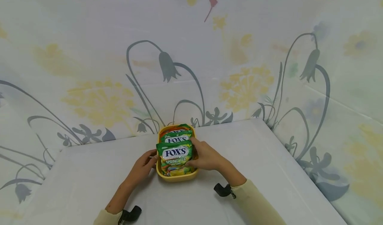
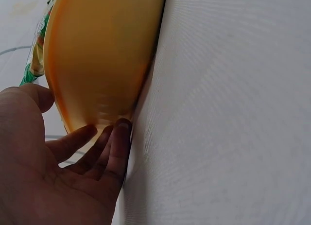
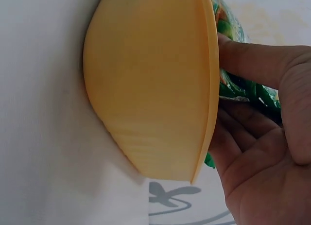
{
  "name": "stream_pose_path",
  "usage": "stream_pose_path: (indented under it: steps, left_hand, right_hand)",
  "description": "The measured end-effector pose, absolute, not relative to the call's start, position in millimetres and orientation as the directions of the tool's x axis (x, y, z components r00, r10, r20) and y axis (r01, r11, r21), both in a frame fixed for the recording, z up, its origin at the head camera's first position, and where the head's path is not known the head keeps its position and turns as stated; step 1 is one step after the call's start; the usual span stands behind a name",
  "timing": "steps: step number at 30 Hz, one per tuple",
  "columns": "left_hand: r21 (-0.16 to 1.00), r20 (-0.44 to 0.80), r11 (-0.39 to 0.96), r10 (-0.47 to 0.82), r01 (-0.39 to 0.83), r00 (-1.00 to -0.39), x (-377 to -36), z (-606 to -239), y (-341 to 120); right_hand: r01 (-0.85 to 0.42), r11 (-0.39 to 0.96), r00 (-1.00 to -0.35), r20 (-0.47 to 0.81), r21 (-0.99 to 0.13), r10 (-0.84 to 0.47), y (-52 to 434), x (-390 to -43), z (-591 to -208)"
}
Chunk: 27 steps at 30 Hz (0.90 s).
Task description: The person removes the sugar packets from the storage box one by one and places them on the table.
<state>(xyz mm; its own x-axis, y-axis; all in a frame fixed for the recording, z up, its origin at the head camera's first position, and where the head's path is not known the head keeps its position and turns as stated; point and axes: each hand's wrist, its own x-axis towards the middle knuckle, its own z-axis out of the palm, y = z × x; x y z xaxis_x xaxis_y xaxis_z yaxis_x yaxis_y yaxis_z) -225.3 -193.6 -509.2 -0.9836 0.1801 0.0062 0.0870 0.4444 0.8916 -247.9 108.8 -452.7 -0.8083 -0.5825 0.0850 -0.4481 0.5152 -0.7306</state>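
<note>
A yellow plastic basket (image 1: pixel 178 178) with rounded corners stands on the white table. Several green candy bags lie overlapped in it; the front bag (image 1: pixel 176 161) reads FOX'S Spring Tea, with a second bag (image 1: pixel 177 139) behind it and an orange-green bag (image 1: pixel 176 129) farthest back. My right hand (image 1: pixel 207 156) pinches the front bag by its right edge, thumb on its face and fingers behind, inside the basket rim. At the basket's left side, my left hand (image 1: pixel 145 167) touches the outer wall with extended fingertips; its thumb (image 2: pixel 44 99) lies at the rim.
The white table (image 1: pixel 98 175) runs back to a wall covering (image 1: pixel 191 35) printed with grey and yellow flowers, close behind the basket. Black wrist mounts sit on my left cuff (image 1: pixel 131 214) and right cuff (image 1: pixel 222 190).
</note>
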Motion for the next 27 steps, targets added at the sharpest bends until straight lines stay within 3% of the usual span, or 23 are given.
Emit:
stream_pose_path:
  steps: [27]
  left_hand:
    - [0.89, 0.016, 0.444, 0.191, 0.101, -0.981, -227.1, -510.9, -195.1]
  right_hand:
    - [-0.318, 0.353, -0.885, 0.142, -0.88, -0.443, 107.9, -249.8, -454.8]
